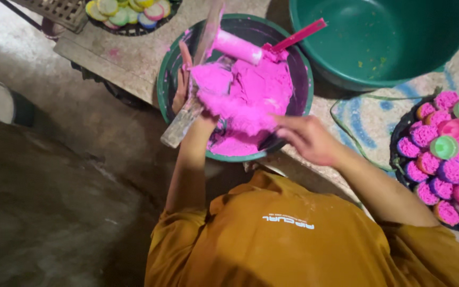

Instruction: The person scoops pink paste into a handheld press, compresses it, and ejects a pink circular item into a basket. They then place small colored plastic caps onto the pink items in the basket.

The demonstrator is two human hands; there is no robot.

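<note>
left hand [204, 101]: clamped on a lump of pink dough [213, 79], pressed against a flat wooden paddle [195, 79] | right hand [306, 139]: fingers apart, holding nothing, at near right rim of dark green bowl [161, 85] | dough mass in bowl, pink roller [240, 47] lying on far side | right: tray of pink cakes [442, 159]

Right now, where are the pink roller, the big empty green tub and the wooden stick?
pink roller [238, 47], head view, middle of its barrel
green tub [346, 64], head view, inner wall
wooden stick [179, 127], head view, lower end
</note>
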